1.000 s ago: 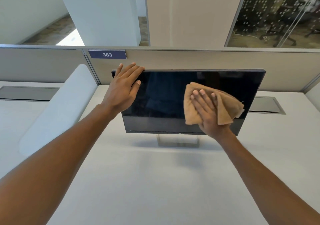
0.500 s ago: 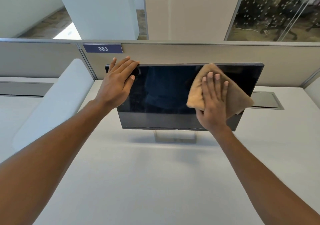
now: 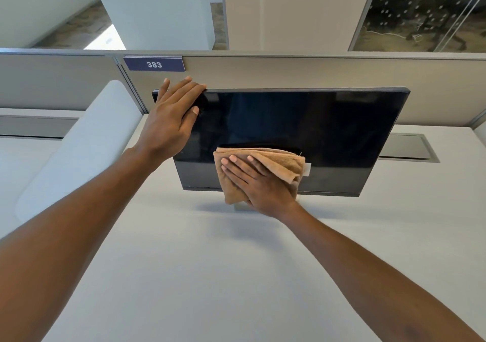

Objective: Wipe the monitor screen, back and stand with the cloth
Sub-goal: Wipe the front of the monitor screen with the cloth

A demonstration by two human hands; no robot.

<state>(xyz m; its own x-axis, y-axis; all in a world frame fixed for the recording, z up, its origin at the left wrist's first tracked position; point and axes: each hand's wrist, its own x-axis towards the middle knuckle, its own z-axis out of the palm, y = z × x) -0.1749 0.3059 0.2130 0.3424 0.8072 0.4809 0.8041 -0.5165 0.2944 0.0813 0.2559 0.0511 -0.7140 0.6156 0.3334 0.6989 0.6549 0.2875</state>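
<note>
A black monitor (image 3: 315, 126) stands on the white desk, its screen tilted back and facing me. My left hand (image 3: 171, 120) lies flat over the monitor's upper left corner, fingers reaching the top edge. My right hand (image 3: 259, 181) presses a folded tan cloth (image 3: 278, 160) against the lower middle of the screen and bottom bezel. The cloth hangs a little below the monitor's bottom edge. The stand (image 3: 240, 207) is almost fully hidden behind my right hand and the cloth.
A grey partition (image 3: 315, 73) with a blue "383" plate (image 3: 154, 64) runs right behind the monitor. A white padded divider (image 3: 79, 152) slants along the left. A grey cable hatch (image 3: 407, 148) sits in the desk (image 3: 210, 276) to the right.
My right hand has swept the cloth from the upper right of the screen down and left to the bottom middle. My left hand has stayed on the top left corner.
</note>
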